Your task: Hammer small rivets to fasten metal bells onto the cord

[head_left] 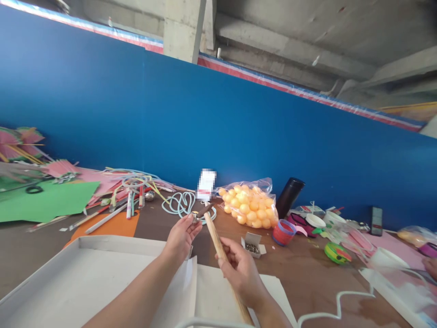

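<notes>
My right hand (pixel 239 269) is closed around the light wooden handle of a hammer (pixel 217 241). The handle slants up and away from me, and its dark head (pixel 205 210) is at the far end. My left hand (pixel 180 237) pinches a small shiny metal piece (pixel 195 217) between thumb and fingers, right beside the hammer head; whether the two touch I cannot tell. Below both hands lies an open white cardboard box (pixel 112 273) with a folded flap. Just past my right hand stands a small carton of metal tacks or similar bits (pixel 252 246).
Behind are pale blue tubing (pixel 179 203), a bag of orange balls (pixel 249 205), a black bottle (pixel 290 196) and a red cup (pixel 284 232). Green paper (pixel 51 200) and sticks lie left. Cups, tape (pixel 337 253) and another person's hand (pixel 430 266) are right. A blue partition (pixel 221 118) stands behind.
</notes>
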The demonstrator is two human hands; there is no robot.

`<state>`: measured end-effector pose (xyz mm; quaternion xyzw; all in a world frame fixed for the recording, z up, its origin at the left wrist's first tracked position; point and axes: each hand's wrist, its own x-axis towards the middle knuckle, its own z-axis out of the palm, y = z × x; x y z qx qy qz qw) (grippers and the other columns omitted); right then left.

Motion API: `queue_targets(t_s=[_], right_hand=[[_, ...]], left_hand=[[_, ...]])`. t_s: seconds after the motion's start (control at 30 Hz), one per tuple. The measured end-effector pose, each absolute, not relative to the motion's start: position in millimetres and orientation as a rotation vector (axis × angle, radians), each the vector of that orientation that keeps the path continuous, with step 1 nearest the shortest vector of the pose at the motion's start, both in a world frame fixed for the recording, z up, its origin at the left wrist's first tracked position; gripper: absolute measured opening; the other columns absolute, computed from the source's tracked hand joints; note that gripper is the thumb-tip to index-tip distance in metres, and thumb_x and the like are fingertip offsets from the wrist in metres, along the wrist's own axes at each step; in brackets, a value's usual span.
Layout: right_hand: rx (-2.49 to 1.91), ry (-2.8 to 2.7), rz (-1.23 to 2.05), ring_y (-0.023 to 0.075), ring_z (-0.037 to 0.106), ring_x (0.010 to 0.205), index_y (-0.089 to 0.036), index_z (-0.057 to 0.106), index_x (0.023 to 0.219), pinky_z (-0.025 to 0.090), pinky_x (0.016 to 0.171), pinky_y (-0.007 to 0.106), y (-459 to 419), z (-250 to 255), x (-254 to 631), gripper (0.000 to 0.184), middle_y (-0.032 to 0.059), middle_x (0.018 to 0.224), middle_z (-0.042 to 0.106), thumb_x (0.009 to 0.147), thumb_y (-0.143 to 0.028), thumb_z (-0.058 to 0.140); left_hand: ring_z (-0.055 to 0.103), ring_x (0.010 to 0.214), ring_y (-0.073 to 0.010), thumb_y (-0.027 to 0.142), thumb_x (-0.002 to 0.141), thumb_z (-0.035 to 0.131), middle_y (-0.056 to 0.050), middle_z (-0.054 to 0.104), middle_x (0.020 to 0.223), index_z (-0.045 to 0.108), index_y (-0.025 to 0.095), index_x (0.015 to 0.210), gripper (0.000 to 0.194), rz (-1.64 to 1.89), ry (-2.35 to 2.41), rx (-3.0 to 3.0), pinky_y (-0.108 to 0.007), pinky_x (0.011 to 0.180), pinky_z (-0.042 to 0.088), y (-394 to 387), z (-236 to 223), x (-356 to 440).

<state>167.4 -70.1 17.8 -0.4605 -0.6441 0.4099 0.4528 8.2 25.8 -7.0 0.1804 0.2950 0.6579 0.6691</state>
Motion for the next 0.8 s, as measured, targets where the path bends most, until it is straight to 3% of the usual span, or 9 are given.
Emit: queue_targets(t_s=[0.13,0.33,0.8], right_hand=[[-1.132,-1.533,0.979,0.0173,0.058,0.076,-0.018,0.052,0.117,0.047,0.056,0.024,-71.6,19.7,165.4,0.039,0.008,0.091,0.063,0.079,-0.028,0.055],[-1.137,-1.637,1.004,0.0147,0.057,0.068,-0.018,0.053,0.117,0.048,0.057,0.025,-72.1,23.7,164.2,0.038,0.0068,0.088,0.063,0.08,-0.027,0.055],[-1.151,-1.604,1.02,0.0162,0.058,0.072,-0.017,0.052,0.119,0.048,0.056,0.025,-71.0,23.9,167.6,0.04,0.0074,0.09,0.063,0.081,-0.028,0.056]], left_hand=[[0.064,0.064,-0.0118,0.01,0.08,0.054,-0.005,0.063,0.072,0.058,0.011,0.077,0.006,1.49,0.677,0.404,-0.024,0.065,0.056,24.9,-6.2,8.8],[0.064,0.06,-0.0115,0.008,0.081,0.053,-0.005,0.063,0.068,0.057,0.011,0.076,0.007,1.481,0.698,0.391,-0.024,0.062,0.056,23.6,-3.9,9.3],[0.064,0.061,-0.0118,0.01,0.081,0.053,-0.005,0.063,0.069,0.057,0.011,0.076,0.006,1.492,0.692,0.364,-0.024,0.064,0.056,25.1,-5.1,7.8]])
